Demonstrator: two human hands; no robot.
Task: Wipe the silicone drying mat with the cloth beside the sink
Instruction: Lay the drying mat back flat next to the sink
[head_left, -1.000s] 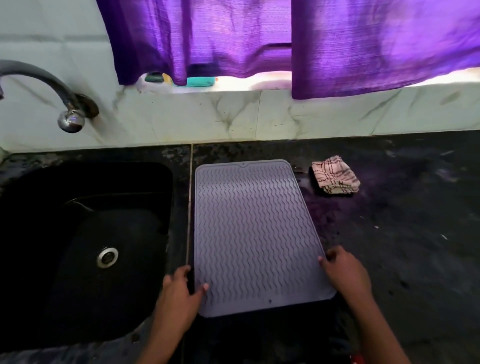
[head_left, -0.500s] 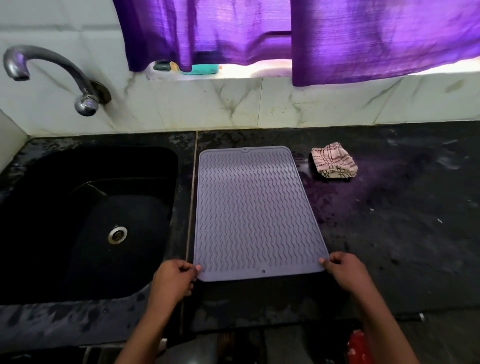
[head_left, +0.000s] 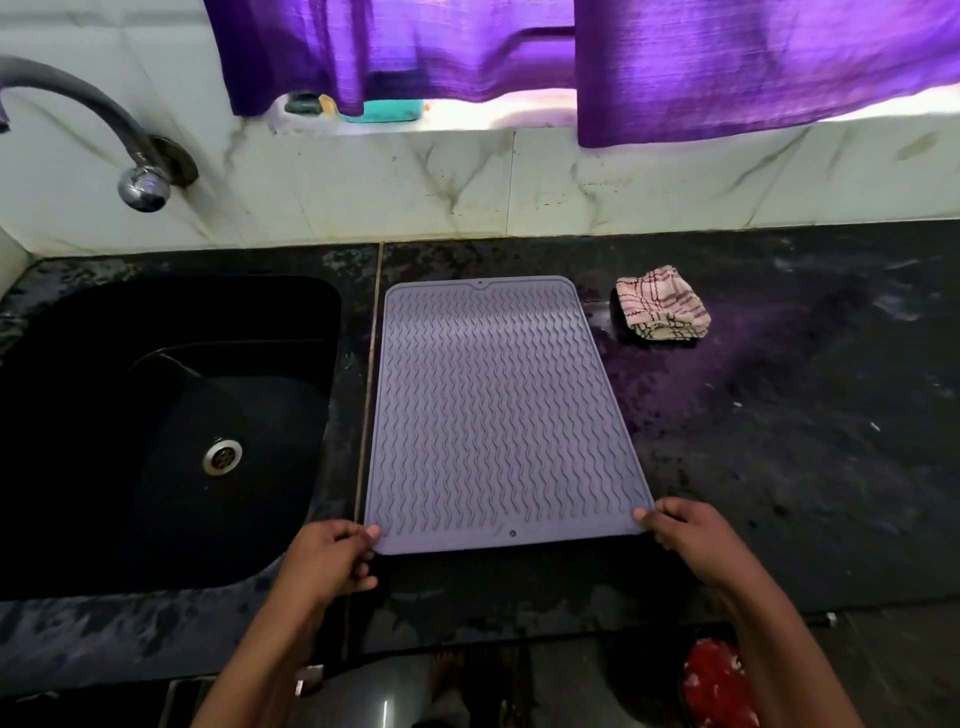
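1. Where the black counter (head_left: 779, 467) meets the sink (head_left: 171, 415), lies flat: the grey silicone drying mat (head_left: 493, 415), wavy ribs up, long side running away from the viewer, left edge just beside the seam next to the basin.
2. Pinched at its near left corner by the left hand (head_left: 324, 558): thumb on top of the mat, fingers curled close beneath and beside the edge, grip narrow.
3. Pinched likewise at the near right corner by the right hand (head_left: 693, 538), thumb tip on the rim, remaining fingers folded at the corner; closed on the mat, not spread.
4. Beyond the far right corner, near but apart from the mat: the checked cloth (head_left: 662, 310), crumpled in a loose heap on the counter, untouched by either hand.
5. Left of the mat: deep dark basin with a metal drain (head_left: 222, 456); above it a curved tap (head_left: 104, 135) fixed to the pale marble wall.
6. Along the back: white veined tiles, a window ledge, purple curtains (head_left: 727, 62) hanging over it.
7. Hard to make out: small green and dark objects on the ledge, half hidden by curtain; a red patterned thing (head_left: 714, 680) below the counter edge; tap spout cut off at the left border.
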